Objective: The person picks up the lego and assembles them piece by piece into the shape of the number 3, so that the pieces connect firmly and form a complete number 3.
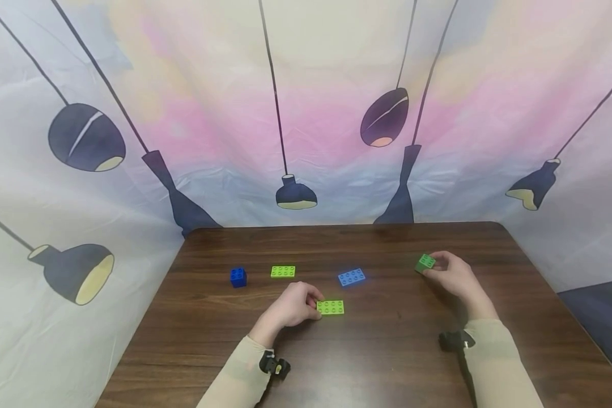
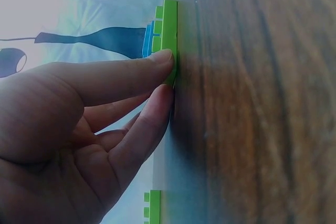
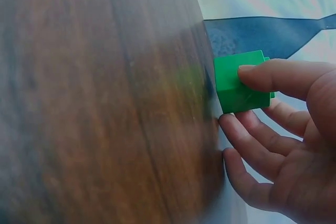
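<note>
Near the middle of the table, my left hand (image 1: 297, 303) pinches one end of a flat lime-green building brick (image 1: 330, 307), eight-studded side up. In the left wrist view the thumb lies against the near edge of this brick (image 2: 169, 30), low at the wood. Over at the right, my right hand (image 1: 454, 273) holds a taller green building brick (image 1: 425, 263) between thumb and fingers. The right wrist view shows the thumb across one side of the green brick (image 3: 239, 82), its studs facing away from the table, fingertips close to the surface.
Behind the left hand, a second flat lime-green brick (image 1: 283, 272) lies on the brown wooden table (image 1: 387, 362). A dark blue cube-like brick (image 1: 238, 277) stands to its left. A flat light-blue brick (image 1: 351, 277) lies slightly turned between the hands. A lamp-printed cloth (image 1: 331, 141) hangs behind.
</note>
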Available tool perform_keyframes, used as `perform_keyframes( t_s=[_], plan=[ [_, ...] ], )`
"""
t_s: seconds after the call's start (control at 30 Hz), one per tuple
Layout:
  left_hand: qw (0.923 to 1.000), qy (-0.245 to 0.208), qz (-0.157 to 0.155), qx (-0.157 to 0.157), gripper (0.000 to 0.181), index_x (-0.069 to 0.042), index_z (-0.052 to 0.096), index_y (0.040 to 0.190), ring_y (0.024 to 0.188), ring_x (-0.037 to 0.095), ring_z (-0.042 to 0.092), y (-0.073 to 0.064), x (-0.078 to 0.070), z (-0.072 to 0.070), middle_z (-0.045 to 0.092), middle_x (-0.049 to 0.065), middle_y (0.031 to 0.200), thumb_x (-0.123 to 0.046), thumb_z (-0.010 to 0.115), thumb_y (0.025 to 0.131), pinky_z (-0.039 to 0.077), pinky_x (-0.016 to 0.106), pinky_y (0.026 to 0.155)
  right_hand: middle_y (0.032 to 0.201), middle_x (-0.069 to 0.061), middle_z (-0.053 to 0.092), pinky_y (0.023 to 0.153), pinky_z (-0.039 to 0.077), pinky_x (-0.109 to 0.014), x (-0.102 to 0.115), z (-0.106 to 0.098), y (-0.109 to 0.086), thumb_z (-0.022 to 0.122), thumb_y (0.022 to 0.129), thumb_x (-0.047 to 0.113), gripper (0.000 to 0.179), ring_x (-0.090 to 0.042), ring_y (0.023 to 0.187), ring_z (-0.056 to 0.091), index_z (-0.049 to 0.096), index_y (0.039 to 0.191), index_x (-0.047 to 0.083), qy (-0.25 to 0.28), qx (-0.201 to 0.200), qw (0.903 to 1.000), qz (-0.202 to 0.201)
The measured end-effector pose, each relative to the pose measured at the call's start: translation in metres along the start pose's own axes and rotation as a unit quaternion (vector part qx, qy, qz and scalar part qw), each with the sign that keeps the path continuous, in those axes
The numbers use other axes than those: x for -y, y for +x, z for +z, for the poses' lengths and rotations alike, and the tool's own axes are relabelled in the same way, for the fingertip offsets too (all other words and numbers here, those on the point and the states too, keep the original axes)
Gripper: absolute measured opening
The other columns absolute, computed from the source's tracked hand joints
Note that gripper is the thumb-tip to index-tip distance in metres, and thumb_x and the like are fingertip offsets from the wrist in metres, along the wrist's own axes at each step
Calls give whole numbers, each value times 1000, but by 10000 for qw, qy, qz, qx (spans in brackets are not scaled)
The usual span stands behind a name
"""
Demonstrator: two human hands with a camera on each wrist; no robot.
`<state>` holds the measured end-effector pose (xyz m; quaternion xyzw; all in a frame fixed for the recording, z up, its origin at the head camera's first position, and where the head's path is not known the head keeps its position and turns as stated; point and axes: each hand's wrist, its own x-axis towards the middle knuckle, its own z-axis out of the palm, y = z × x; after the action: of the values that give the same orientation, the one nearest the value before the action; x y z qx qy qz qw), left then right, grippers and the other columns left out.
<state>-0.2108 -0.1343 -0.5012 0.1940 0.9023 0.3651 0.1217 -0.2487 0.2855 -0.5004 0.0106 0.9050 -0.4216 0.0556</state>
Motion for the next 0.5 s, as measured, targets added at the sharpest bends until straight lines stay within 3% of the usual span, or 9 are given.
perform_keyframes(
  t_s=[0.5],
  plan=[
    [9999, 31, -107, -8, 26, -3, 79, 104, 75, 11, 59, 0, -2, 1, 65, -3, 80, 1, 90, 81, 51, 30, 70, 130, -30, 67, 96, 53, -57, 20, 11, -4, 75, 99, 29, 62, -45, 119, 66, 52, 144, -8, -192, 91, 9997, -150]
  ],
)
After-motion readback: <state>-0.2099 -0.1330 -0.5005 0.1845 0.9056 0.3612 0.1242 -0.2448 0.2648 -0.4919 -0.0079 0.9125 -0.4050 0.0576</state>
